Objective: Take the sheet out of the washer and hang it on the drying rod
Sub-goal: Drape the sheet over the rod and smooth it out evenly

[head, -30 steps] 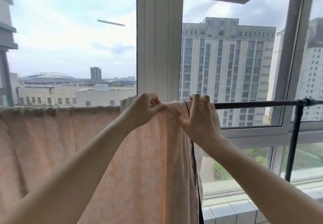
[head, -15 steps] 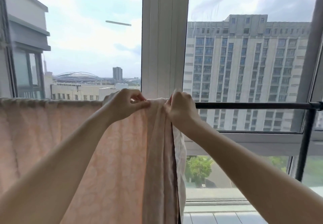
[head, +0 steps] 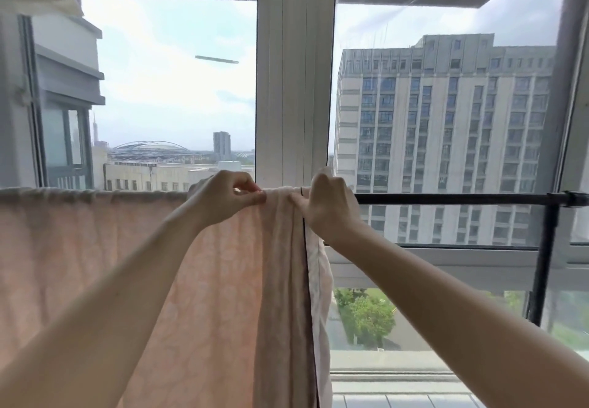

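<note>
Sheet (head: 95, 248) is hanging over the rod (head: 446, 199), peach with a faint pale print, covering the rod from the left frame edge to just right of centre. Its top fold is lying bunched along the rod on the left. Its right border, trimmed with a dark line, is gathering into vertical folds under the hands, with a paler layer showing behind it.

Left hand (head: 223, 199) is pinching the top fold between thumb and curled fingers (head: 251, 197), just left of the gathered strip. Right hand (head: 331, 203) is gripping the sheet's right corner at the rod, fingers curled down over the cloth; whether they are also closing round the rod itself cannot be told. The two hands are nearly touching, cloth between them. Judgement: holding both at the top line lets the person slide the border sideways and flatten the bunching without dragging the sheet off.

Room for moving: the rod is running bare to the right of the right hand as far as the post (head: 545, 264) and its joint, so the border has free travel that way. The post is the limit. To the left the rod is already covered. The window (head: 296, 89) frame is standing just beyond the rod, so little depth is left on the far side; pulling toward the near side looks the freer direction.

Task state, judged: sheet out and hung, spreading of the right edge not yet finished.
</note>
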The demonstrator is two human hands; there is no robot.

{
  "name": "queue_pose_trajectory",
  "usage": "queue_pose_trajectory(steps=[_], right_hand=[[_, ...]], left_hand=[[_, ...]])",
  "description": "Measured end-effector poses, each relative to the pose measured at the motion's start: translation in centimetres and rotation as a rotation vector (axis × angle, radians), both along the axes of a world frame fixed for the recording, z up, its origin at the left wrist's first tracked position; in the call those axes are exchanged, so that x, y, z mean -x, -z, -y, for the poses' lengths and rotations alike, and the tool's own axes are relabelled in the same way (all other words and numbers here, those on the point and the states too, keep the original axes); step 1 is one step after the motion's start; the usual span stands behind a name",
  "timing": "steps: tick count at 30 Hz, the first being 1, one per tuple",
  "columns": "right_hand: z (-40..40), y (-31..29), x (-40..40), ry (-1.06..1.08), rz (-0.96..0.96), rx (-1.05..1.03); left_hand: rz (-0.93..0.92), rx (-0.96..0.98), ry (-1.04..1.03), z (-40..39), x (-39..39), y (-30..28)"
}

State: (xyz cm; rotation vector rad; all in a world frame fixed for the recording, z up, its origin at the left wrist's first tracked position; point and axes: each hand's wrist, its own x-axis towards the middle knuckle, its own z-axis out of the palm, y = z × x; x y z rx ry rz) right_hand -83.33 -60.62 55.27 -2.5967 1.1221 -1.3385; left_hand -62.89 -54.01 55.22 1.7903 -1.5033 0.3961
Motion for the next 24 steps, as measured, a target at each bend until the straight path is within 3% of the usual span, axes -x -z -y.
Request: queue_pose_trajectory(steps=[4,10,15,24], right_hand=[[-0.2,0.3,-1.5,-0.092,-0.018,-0.035],[0.0,0.2,-1.8,-0.106,-0.116,0.118],[3.0,-1.5,1.3,-0.027,-0.012,0.012],[5.4,-1.2,5.5,0.028,0.044,0.021]], left_hand=[[-0.033,0.008,0.017,-0.1,0.0,0.1],[-0.071,0.030,0.041,-0.9,0.0,0.1],[-0.014,0.029,-0.038,-1.2,-0.8,0.4],[-0.016,0.024,0.005,0.4,0.2,0.2]])
